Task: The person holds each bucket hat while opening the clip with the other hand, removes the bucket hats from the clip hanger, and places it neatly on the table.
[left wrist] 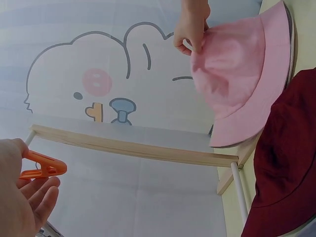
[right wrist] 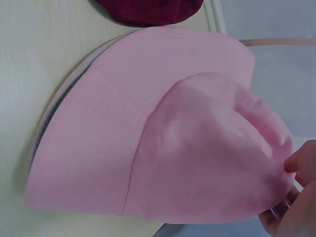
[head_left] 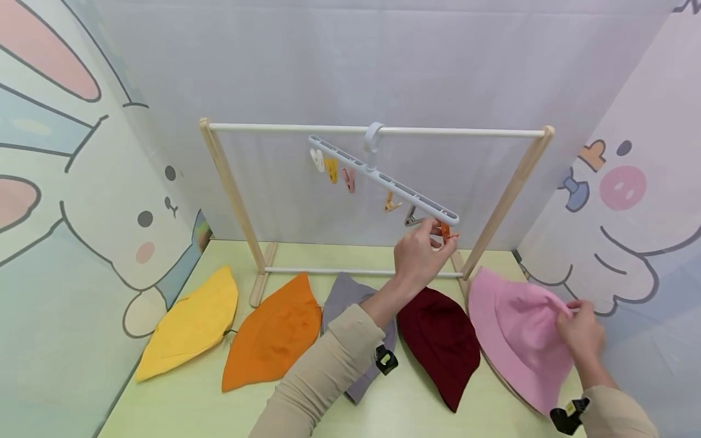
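Observation:
My left hand (head_left: pixel 420 254) pinches an orange clothespin (left wrist: pixel 48 165) at the right end of a pale grey hanger (head_left: pixel 378 176), between thumb and fingers. At the far right, my right hand (head_left: pixel 583 331) grips the crown of a pink bucket hat (head_left: pixel 526 334) from its outer side. In the right wrist view the hat's crown bunches where the fingertips hold it, and its brim (right wrist: pixel 74 168) spreads to the left over the table. More clips, including a white one (head_left: pixel 317 160), a yellow one (head_left: pixel 331 170) and a pink one (head_left: pixel 348 180), hang along the hanger.
The hanger hooks over the white top bar (head_left: pixel 285 128) of a wooden-legged rack. On the table (head_left: pixel 181 407) lie yellow (head_left: pixel 191 328), orange (head_left: pixel 274 334), grey (head_left: pixel 342 292) and dark red (head_left: pixel 438 340) bucket hats. Cartoon-printed panels (head_left: pixel 624 182) stand at both sides.

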Motion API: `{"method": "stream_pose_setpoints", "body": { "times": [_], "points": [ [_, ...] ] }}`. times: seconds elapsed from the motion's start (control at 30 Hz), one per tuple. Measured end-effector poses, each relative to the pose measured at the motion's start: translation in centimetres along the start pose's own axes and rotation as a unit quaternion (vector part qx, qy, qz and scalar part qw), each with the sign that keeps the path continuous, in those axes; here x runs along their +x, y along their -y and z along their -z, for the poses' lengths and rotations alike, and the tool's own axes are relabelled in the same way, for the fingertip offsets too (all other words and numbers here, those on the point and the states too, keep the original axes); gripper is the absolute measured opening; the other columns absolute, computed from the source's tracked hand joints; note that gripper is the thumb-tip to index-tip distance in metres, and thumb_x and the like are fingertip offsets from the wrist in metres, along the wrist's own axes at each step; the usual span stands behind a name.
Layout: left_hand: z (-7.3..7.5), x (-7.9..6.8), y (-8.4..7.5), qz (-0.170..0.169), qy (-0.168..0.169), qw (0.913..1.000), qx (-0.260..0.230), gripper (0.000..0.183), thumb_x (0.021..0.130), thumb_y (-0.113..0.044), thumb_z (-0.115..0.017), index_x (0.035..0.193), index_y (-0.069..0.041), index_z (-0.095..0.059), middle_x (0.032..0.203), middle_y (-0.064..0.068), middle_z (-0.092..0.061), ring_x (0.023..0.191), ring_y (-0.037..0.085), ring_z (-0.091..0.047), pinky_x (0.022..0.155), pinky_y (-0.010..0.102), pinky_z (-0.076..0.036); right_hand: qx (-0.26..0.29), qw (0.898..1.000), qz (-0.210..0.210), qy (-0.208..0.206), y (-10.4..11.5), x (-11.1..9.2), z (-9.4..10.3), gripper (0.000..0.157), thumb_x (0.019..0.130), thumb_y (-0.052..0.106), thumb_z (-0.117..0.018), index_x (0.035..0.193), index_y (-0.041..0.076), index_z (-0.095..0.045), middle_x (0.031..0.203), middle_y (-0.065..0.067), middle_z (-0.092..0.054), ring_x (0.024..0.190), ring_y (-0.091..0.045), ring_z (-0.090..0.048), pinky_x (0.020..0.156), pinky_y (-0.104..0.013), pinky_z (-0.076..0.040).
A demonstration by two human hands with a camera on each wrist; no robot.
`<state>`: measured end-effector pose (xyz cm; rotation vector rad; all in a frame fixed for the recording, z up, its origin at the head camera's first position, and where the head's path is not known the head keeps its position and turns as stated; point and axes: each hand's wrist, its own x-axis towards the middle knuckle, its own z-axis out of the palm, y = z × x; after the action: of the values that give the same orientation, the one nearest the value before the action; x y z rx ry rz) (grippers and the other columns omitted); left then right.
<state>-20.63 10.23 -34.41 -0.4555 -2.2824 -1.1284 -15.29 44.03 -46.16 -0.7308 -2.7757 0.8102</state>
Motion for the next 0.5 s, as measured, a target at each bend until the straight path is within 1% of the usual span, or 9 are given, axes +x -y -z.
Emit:
{"method": "stream_pose_setpoints", "body": {
  "times": [0.1, 0.23, 0.5],
  "points": [
    [0.0, 0.0, 0.0, 0.001, 0.001, 1.0, 0.002, 0.023, 0.083, -0.037, -0.063, 0.095, -0.017, -0.058, 0.088, -0.008, -0.069, 0.068, -0.001, -0.062, 0.05, 0.008, -0.034, -0.006, 1.0, 0.007, 0.004, -0.6, 0.2, -0.4, 0.039, 0.085, 0.014, -0.042, 0.119, -0.005, -0.039, 0.107, -0.033, -0.051, 0.083, -0.044, -0.051, 0.064, -0.043, -0.033],
    [-0.1, 0.0, 0.0, 0.004, 0.003, 1.0, 0.005, 0.023, 0.083, -0.037, -0.062, 0.096, -0.018, -0.059, 0.088, -0.009, -0.069, 0.069, -0.001, -0.062, 0.051, 0.008, -0.034, -0.01, 1.0, 0.012, -0.005, -1.3, 0.6, -0.9, 0.032, 0.085, 0.014, -0.04, 0.112, -0.003, -0.044, 0.108, -0.031, -0.053, 0.085, -0.047, -0.05, 0.065, -0.046, -0.032],
    [-0.1, 0.0, 0.0, 0.003, 0.002, 1.0, 0.007, 0.023, 0.083, -0.036, -0.063, 0.095, -0.017, -0.059, 0.088, -0.008, -0.069, 0.069, -0.001, -0.062, 0.051, 0.008, -0.034, -0.025, 0.999, 0.016, -0.012, -2.0, 0.8, -1.6, 0.03, 0.084, 0.012, -0.04, 0.109, -0.003, -0.045, 0.1, -0.031, -0.054, 0.081, -0.045, -0.05, 0.064, -0.047, -0.033]
  ]
}}
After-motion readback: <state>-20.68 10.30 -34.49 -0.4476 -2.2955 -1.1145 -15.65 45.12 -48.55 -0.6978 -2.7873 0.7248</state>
